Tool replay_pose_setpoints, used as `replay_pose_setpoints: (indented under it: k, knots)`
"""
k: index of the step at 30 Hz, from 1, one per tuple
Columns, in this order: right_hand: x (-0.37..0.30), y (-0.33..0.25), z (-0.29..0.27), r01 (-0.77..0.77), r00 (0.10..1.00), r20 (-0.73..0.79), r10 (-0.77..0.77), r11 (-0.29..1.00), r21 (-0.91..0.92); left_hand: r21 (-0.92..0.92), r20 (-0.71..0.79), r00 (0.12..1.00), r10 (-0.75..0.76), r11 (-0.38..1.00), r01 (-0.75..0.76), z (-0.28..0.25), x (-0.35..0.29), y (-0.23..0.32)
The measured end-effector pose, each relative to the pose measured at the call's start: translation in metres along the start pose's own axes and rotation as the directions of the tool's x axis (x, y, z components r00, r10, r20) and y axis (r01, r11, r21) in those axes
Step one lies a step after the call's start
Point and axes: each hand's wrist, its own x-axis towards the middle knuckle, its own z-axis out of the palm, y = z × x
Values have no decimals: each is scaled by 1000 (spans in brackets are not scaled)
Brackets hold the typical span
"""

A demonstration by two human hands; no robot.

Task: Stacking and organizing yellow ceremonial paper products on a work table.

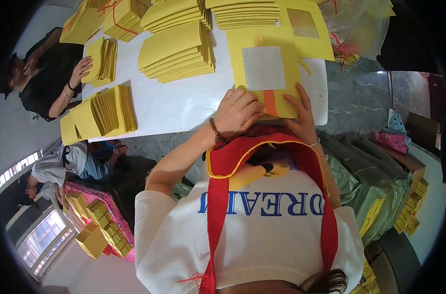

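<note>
A yellow paper sheet [240, 59] with a silver foil square [263, 68] and an orange strip [270, 102] lies at the near edge of the white table, over other yellow sheets. My left hand [237, 113] is closed at its near left part, fingers curled and pressed together on the paper. At the near right corner, my right hand [304, 115] grips the same sheet, with fingers bent along the side edge. The paper's near edge between my hands is partly hidden by my fingers and a red apron [311, 152].
Stacks of folded yellow paper [174, 51] cover the far and left parts of the white table [183, 105]. A co-worker's hand [80, 71] touches one left stack [101, 61]. Clear plastic bags [360, 24] stand far right. Green plastic-wrapped bundles [350, 181] sit at right.
</note>
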Motion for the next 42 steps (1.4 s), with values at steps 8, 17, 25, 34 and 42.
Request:
replay_pose_setpoints:
  k: [8,17,25,34,42]
  knots:
    - [0,1,1,14,1000,-14,-14,1000,4,8,-1,1000,0,1000,0,1,0,-1]
    - [0,-1,0,-3,1000,-4,3,1000,-15,6,1,1000,-3,1000,3,1,0,-1]
    - [0,2,1,6,1000,-8,-6,1000,2,8,-12,1000,-6,1000,6,1,1,0]
    - [0,1,1,2,1000,-11,-2,1000,15,8,0,1000,0,1000,0,2,1,0]
    - [-1,3,1,14,1000,-13,-14,1000,-1,17,0,1000,1,1000,-1,3,1,0]
